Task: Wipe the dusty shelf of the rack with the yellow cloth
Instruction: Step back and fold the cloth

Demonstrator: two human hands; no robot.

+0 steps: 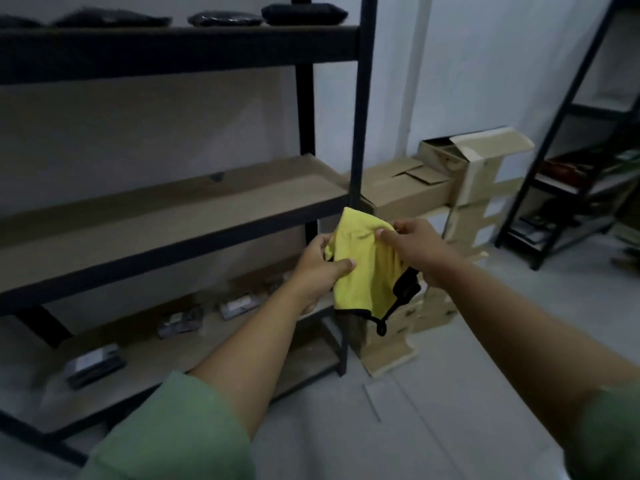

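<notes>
A yellow cloth (369,268) with black edging hangs between both hands in front of the rack's right front post. My left hand (320,268) pinches its left edge with thumb on top. My right hand (415,244) grips its upper right part. The black metal rack (358,109) stands to the left. Its middle shelf (173,209), a bare brown board, lies just left of and behind the cloth, with one small dark object near the back wall. The cloth is not touching the shelf.
Dark bags (301,13) lie on the top shelf. Several small packaged boxes (95,363) sit on the bottom shelf. Cardboard boxes (460,188) are stacked on the floor right of the rack. A second black rack (568,140) stands at far right.
</notes>
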